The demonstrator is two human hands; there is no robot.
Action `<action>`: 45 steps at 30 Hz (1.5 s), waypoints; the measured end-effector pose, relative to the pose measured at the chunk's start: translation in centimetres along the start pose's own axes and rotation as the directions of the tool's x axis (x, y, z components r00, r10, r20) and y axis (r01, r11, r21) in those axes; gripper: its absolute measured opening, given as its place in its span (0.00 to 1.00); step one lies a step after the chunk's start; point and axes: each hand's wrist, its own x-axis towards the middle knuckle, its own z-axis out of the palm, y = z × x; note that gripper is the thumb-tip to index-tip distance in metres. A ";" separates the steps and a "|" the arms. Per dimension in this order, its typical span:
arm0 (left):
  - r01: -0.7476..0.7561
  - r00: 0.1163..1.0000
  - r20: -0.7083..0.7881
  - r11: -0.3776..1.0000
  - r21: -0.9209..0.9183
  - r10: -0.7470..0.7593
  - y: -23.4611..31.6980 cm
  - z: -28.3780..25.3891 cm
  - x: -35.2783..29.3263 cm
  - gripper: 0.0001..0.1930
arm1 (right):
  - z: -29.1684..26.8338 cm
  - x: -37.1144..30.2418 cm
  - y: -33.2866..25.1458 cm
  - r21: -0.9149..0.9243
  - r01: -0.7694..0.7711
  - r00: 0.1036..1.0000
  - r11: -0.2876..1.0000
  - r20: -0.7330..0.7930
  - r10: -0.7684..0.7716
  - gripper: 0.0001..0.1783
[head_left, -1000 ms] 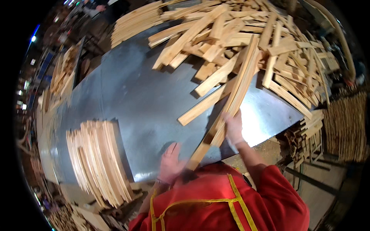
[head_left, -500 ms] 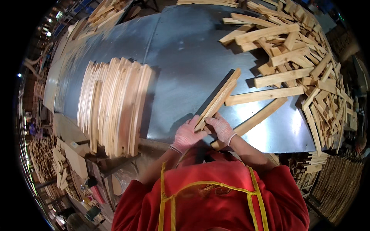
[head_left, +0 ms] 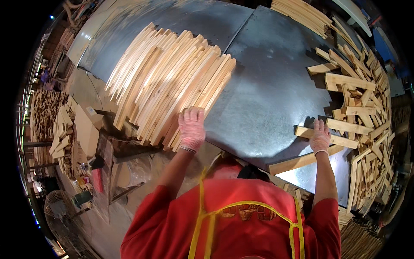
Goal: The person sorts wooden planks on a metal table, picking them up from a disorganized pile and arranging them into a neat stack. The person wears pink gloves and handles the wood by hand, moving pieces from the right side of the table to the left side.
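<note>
A row of pale wooden strips (head_left: 166,82) lies side by side on the metal-topped table (head_left: 263,99), left of centre. My left hand (head_left: 192,128), in a pinkish work glove, rests on the near ends of the strips at the row's right side, fingers stretched out. Over toward the right, my gloved right hand (head_left: 320,137) lies across a single loose wooden strip (head_left: 344,141). Its fingers are extended past the strip's far edge, and its thumb is hard to see. Just nearer me is another loose strip (head_left: 291,164), lying at a slant.
A jumbled heap of wooden strips (head_left: 366,114) covers the table's right side. More strips are stacked at the far edge (head_left: 302,15). Below left stand a cardboard box (head_left: 86,125) and a fan (head_left: 60,211).
My hands were together on wooden strips at the middle; now they are far apart. Those strips are out of my hands. The left hand reached the row, the right a loose strip. The view shifted.
</note>
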 end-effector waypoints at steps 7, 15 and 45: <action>-0.287 0.940 0.076 0.890 -0.353 0.334 10.4 -1.1 -1.0 0.45 | -3.6 -4.6 -12.6 0.225 0.339 0.934 0.914 0.034 -0.355 0.42; -0.252 0.767 0.498 0.904 -0.346 0.405 13.5 -0.9 0.7 0.43 | 1.7 -8.9 3.4 0.164 0.104 0.977 0.981 0.170 -0.131 0.36; 0.608 0.753 0.128 0.608 -0.510 -0.646 -8.1 1.0 -16.5 0.17 | -6.1 0.9 -34.6 0.921 -0.303 0.693 0.243 0.388 -0.608 0.37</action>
